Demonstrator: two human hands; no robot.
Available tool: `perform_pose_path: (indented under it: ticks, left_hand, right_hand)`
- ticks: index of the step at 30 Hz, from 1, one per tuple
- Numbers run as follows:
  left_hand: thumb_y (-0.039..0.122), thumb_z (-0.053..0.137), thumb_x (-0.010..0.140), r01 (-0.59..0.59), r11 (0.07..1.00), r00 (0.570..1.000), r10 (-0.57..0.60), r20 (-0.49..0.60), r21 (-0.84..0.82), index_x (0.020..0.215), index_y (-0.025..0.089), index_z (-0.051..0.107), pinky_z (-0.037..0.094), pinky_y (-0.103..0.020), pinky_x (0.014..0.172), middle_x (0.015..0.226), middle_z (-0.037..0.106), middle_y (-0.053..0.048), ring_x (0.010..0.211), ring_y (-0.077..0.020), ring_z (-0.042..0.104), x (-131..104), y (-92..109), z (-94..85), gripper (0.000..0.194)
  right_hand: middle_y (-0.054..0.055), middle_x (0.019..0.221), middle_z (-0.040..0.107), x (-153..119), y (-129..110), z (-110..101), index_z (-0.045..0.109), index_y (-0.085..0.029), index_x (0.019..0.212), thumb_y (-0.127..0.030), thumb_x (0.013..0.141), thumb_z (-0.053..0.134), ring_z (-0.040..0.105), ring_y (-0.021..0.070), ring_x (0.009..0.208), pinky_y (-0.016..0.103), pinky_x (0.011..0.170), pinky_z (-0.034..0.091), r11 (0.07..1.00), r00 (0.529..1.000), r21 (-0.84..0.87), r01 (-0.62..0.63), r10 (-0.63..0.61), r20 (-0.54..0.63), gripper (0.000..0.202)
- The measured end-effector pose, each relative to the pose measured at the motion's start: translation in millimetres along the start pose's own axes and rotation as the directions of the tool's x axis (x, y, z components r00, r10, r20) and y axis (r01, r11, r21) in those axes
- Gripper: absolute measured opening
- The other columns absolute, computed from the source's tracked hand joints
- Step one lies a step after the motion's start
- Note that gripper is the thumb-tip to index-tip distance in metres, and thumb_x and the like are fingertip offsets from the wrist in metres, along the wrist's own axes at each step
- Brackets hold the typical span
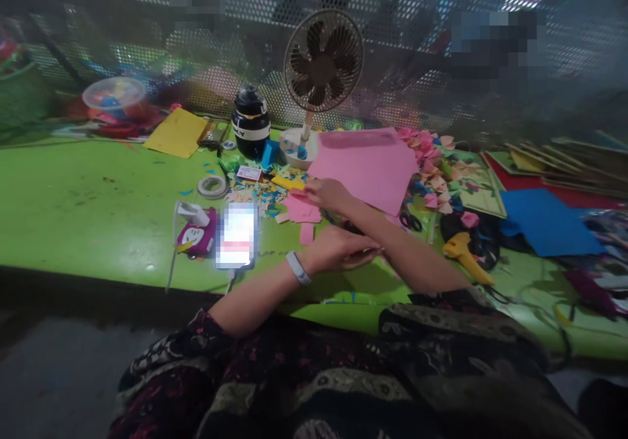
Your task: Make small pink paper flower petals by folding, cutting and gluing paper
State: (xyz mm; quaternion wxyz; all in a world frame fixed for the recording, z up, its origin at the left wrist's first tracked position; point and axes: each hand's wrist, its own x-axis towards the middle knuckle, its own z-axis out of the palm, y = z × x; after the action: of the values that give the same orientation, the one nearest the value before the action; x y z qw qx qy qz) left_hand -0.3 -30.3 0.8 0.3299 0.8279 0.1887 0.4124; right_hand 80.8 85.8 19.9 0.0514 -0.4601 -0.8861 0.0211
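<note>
My right hand reaches across to the small pink paper pieces, fingers bent and drawn together beside a yellow strip-like object. What its fingertips hold, if anything, cannot be made out. My left hand, with a pale band on the wrist, is closed under the right forearm, fingertips pressed together; anything in them is hidden. A small pink rectangle lies just above the left wrist. Behind the right hand is a large pink sheet. Black-handled scissors lie right of the hands.
A lit phone with a cable, a purple pouch and a tape roll lie left. Behind stand a dark jar and a fan. Folded paper pieces, a yellow glue gun and a blue sheet are right.
</note>
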Motion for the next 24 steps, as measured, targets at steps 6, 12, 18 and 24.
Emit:
perform_pose_path:
  ticks: [6, 12, 18, 24]
  left_hand:
    - [0.040, 0.067, 0.087, 0.270, 0.888, 0.943, -0.321, -0.082, -0.373, 0.091, 0.016, 0.075, 0.048, -0.025, 0.061, 0.073, 0.073, -0.005, 0.059, -0.0131, 0.062, 3, -6, 0.0, 0.026]
    - [0.025, 0.079, 0.077, 0.260, 0.412, 0.656, -0.739, -0.153, -0.873, 0.113, 0.019, 0.064, 0.055, -0.033, 0.089, 0.110, 0.072, -0.007, 0.101, -0.0178, 0.069, 11, -13, -8.0, 0.039]
    - [0.020, 0.087, 0.068, 0.218, 0.336, 0.722, -0.687, -0.080, -0.916, 0.100, 0.020, 0.066, 0.053, -0.035, 0.096, 0.107, 0.071, -0.003, 0.100, -0.0164, 0.068, 10, -11, -6.6, 0.039]
    - [0.038, 0.089, 0.066, 0.282, 0.424, 0.691, -0.712, -0.124, -0.860, 0.085, 0.017, 0.067, 0.056, -0.033, 0.090, 0.092, 0.073, -0.002, 0.087, -0.0138, 0.070, 7, -21, -1.8, 0.035]
  right_hand:
    - [0.007, 0.095, 0.077, -19, 16, -39, 0.075, -0.014, 0.096, -0.017, 0.084, 0.056, 0.066, 0.0191, 0.083, 0.027, 0.074, 0.044, 0.936, 0.970, 0.347, -0.063, 0.140, -0.201, 0.023]
    - [0.010, 0.098, 0.076, -81, 18, -42, 0.074, -0.016, 0.098, -0.024, 0.089, 0.055, 0.068, 0.0227, 0.090, 0.032, 0.082, 0.049, 0.932, 0.920, 0.361, -0.037, 0.173, -0.352, 0.023]
    - [0.011, 0.107, 0.075, -119, 21, -19, 0.073, -0.020, 0.109, -0.025, 0.095, 0.050, 0.068, 0.0252, 0.101, 0.039, 0.090, 0.052, 0.925, 0.932, 0.374, 0.066, 0.077, -0.353, 0.027]
    - [0.010, 0.114, 0.074, -130, 26, -4, 0.070, -0.022, 0.113, -0.023, 0.094, 0.052, 0.068, 0.0265, 0.107, 0.045, 0.097, 0.051, 0.860, 0.935, 0.504, 0.076, 0.114, -0.337, 0.027]
